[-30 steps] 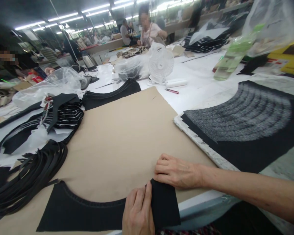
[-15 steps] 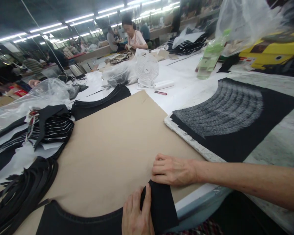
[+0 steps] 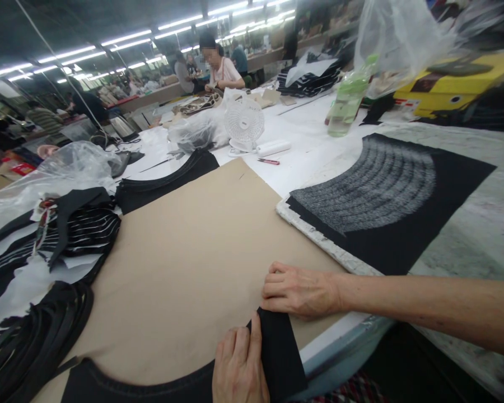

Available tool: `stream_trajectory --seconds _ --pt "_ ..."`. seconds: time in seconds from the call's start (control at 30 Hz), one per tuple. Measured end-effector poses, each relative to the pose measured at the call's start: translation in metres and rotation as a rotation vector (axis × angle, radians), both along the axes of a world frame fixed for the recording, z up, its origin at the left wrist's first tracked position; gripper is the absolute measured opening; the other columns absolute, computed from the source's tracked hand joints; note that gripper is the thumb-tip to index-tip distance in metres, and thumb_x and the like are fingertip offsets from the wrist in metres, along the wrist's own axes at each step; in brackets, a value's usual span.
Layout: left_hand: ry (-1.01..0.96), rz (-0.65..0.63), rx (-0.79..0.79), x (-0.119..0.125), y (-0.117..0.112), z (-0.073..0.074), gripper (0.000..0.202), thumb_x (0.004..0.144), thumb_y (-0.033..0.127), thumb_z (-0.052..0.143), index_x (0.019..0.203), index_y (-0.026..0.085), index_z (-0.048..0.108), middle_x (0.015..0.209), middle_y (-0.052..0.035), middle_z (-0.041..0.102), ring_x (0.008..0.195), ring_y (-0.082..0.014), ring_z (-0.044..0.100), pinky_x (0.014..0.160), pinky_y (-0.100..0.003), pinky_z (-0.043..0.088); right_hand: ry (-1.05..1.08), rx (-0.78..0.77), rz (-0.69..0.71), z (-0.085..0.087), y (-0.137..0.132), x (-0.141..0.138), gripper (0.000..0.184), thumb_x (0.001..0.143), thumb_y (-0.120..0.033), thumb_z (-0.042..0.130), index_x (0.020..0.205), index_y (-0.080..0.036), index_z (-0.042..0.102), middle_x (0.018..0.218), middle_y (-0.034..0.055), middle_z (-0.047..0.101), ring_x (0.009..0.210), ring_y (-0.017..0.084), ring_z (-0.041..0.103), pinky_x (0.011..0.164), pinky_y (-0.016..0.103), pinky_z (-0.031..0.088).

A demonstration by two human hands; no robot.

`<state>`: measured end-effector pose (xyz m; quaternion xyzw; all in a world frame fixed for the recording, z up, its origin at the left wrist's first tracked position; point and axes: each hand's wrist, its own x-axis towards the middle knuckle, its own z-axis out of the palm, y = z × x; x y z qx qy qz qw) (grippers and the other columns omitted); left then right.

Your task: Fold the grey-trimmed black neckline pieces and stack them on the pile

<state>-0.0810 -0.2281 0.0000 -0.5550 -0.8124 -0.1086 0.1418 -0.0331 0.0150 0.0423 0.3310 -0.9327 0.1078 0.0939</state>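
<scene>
A black sheet piece with a curved inner edge lies along the near side of a tan board. My left hand rests on it from above, fingers stretched forward and pressing along the curved edge by its right end. Just beyond, my right hand is closed, with curled fingers at the piece's upper corner. Its fingertips are partly hidden, and the hand's side touches the tan board. The piece's left end reaches the bottom of the view.
To the right, black pieces with whitish bands lie overlapped on a pale slab. Black strips are heaped at left. Farther back are a white fan, a small red-handled tool, a green-capped bottle and a yellow box.
My left hand has shifted slightly right, and its fingers have drawn closer together along the edge. My right hand stays at the corner. The whole view has turned a little.
</scene>
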Motion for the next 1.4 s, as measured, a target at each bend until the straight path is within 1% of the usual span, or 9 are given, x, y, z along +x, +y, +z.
stream_trajectory --seconds 0.1,0.23,0.4,0.5,0.67,0.9,1.03,1.17,1.4 --pt "0.011 -0.024 -0.006 0.001 0.002 0.001 0.052 0.083 0.004 0.04 0.134 0.009 0.047 0.087 -0.0065 0.057 0.083 -0.0208 0.05 0.074 -0.035 0.04 0.009 0.002 -0.007 -0.001 0.003 0.003 0.026 0.099 -0.014 0.035 0.103 -0.014 0.061 0.089 0.0058 0.06 0.084 0.018 0.05 0.082 0.035 0.035" --pt "-0.009 0.026 0.007 0.004 0.006 0.003 0.052 0.084 0.004 0.039 0.134 0.012 0.048 0.087 -0.0064 0.058 0.082 -0.0217 0.05 0.076 -0.037 0.039 0.01 -0.011 -0.026 -0.003 0.008 0.006 0.027 0.099 -0.014 0.035 0.105 -0.014 0.061 0.092 0.0073 0.061 0.086 0.018 0.052 0.084 0.035 0.035" --pt "0.018 0.024 0.003 0.006 0.009 0.008 0.05 0.085 0.003 0.039 0.133 0.01 0.049 0.087 -0.0066 0.058 0.082 -0.0218 0.049 0.076 -0.038 0.038 -0.049 -0.129 -0.115 -0.004 0.012 0.011 0.029 0.092 -0.008 0.038 0.109 -0.015 0.061 0.097 0.0082 0.062 0.089 0.018 0.052 0.085 0.036 0.034" --pt "0.033 0.031 -0.002 0.006 0.011 0.011 0.051 0.083 0.002 0.041 0.133 0.011 0.05 0.086 -0.0058 0.058 0.08 -0.0214 0.047 0.075 -0.037 0.039 -0.083 -0.211 -0.197 -0.004 0.009 0.015 0.037 0.085 -0.004 0.038 0.114 -0.016 0.059 0.099 0.0085 0.062 0.09 0.019 0.052 0.084 0.036 0.034" --pt "0.031 0.056 -0.009 0.008 0.012 0.011 0.056 0.078 0.002 0.043 0.133 0.012 0.049 0.086 -0.0062 0.058 0.081 -0.0219 0.047 0.074 -0.037 0.04 -0.103 -0.226 -0.208 -0.002 -0.001 0.024 0.042 0.085 -0.005 0.039 0.12 -0.016 0.058 0.1 0.0088 0.061 0.09 0.018 0.052 0.087 0.037 0.034" --pt "-0.036 0.086 0.035 0.008 0.011 0.01 0.049 0.085 0.004 0.04 0.132 0.014 0.05 0.087 -0.0064 0.059 0.082 -0.0211 0.05 0.075 -0.037 0.038 -0.244 -0.299 -0.435 0.008 -0.014 0.031 0.024 0.094 -0.015 0.045 0.113 -0.018 0.06 0.098 0.0069 0.06 0.093 0.02 0.05 0.086 0.036 0.035" --pt "-0.115 0.107 0.099 0.002 0.016 0.021 0.032 0.092 0.012 0.044 0.121 0.017 0.056 0.088 -0.0041 0.06 0.081 -0.0192 0.052 0.074 -0.034 0.036 -0.269 -0.302 -0.472 0.006 -0.021 0.034 0.01 0.092 -0.021 0.053 0.098 -0.018 0.06 0.095 0.0058 0.06 0.091 0.021 0.049 0.084 0.037 0.034" --pt "-0.197 0.088 0.149 -0.002 0.035 0.032 0.017 0.092 0.014 0.049 0.105 0.02 0.059 0.093 -0.0033 0.06 0.084 -0.02 0.051 0.074 -0.034 0.035 -0.221 -0.321 -0.49 -0.001 -0.025 0.038 0.009 0.091 -0.017 0.051 0.095 -0.017 0.059 0.095 0.0056 0.06 0.09 0.021 0.048 0.084 0.038 0.033" --pt "-0.224 0.024 0.064 -0.006 0.059 0.031 0.016 0.089 0.009 0.048 0.083 0.02 0.057 0.082 -0.0022 0.055 0.078 -0.0213 0.047 0.071 -0.035 0.036 -0.181 -0.345 -0.509 -0.01 -0.027 0.044 0.016 0.09 -0.016 0.052 0.102 -0.017 0.061 0.099 0.0061 0.06 0.093 0.021 0.047 0.087 0.04 0.033"
